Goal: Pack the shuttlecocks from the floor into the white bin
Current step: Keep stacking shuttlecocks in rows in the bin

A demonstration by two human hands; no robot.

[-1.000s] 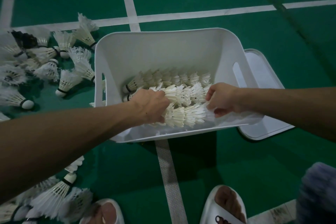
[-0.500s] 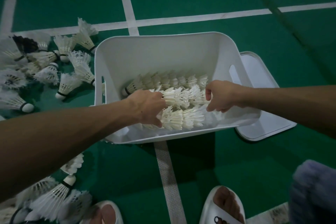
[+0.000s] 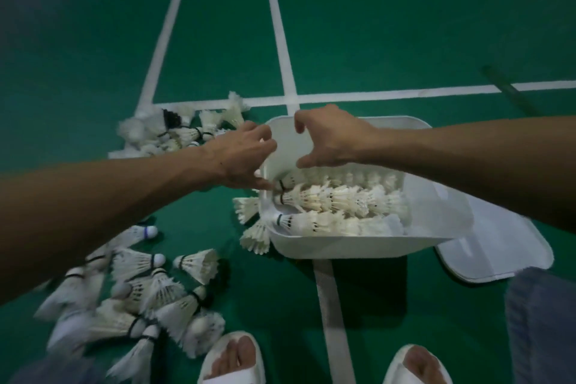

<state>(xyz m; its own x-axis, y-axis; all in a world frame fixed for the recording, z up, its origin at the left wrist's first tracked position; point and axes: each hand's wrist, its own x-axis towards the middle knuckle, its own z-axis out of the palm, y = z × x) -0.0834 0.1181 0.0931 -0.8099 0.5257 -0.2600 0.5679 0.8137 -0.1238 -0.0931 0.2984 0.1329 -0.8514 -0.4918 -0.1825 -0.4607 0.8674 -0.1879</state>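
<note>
The white bin (image 3: 358,246) stands on the green floor with three rows of stacked shuttlecocks (image 3: 336,201) lying inside it. My left hand (image 3: 241,157) hovers over the bin's left rim with fingers relaxed and empty. Above the bin's far left corner my right hand (image 3: 330,137) is spread, thumb and fingers apart, holding nothing. Loose shuttlecocks lie in a far pile (image 3: 174,134) left of the bin and in a near pile (image 3: 149,296) at the lower left. Two more shuttlecocks (image 3: 252,227) lean against the bin's left wall.
The bin's white lid (image 3: 498,246) lies flat on the floor to the right of the bin. My two feet in white slippers (image 3: 232,358) stand at the bottom edge. White court lines cross the green floor behind and under the bin.
Both hands have lifted out of the bin and left the stacked rows; they have moved up and to the left, over the rim. The view has tilted up.
</note>
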